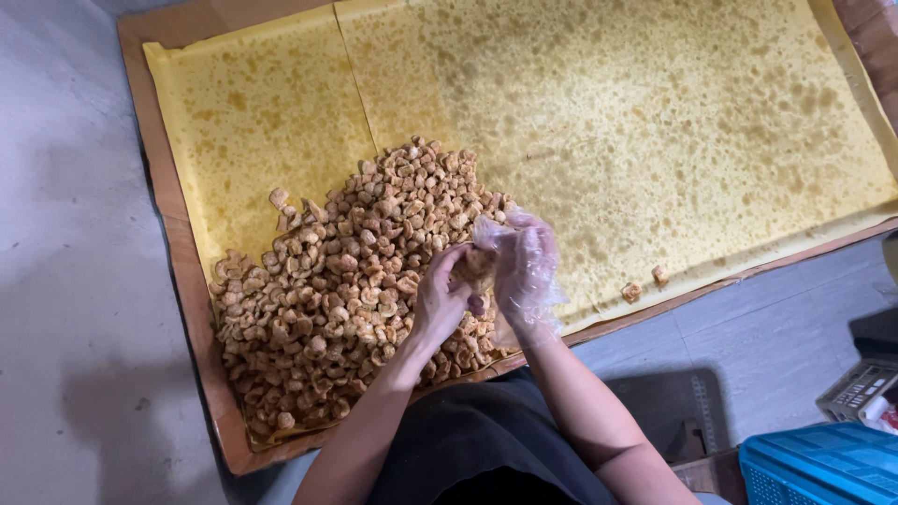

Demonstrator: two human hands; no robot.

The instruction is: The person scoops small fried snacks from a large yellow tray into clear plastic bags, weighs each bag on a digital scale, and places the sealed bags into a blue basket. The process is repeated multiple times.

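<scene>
Two hands meet over the heap of fried snack pieces (346,290): my bare left hand (440,299) and gloved right hand (524,266) both pinch one piece (475,266). Most remain piled at the left of the oil-stained yellow paper (655,122); I judge plenty left.

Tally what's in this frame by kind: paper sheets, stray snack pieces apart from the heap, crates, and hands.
Yellow oil-stained paper sheets: 2
Stray fried pieces lying apart from the heap: 2
Blue crate: 1
Hands: 2, the left hand bare and the right hand in a clear plastic glove
Total: 7
</scene>
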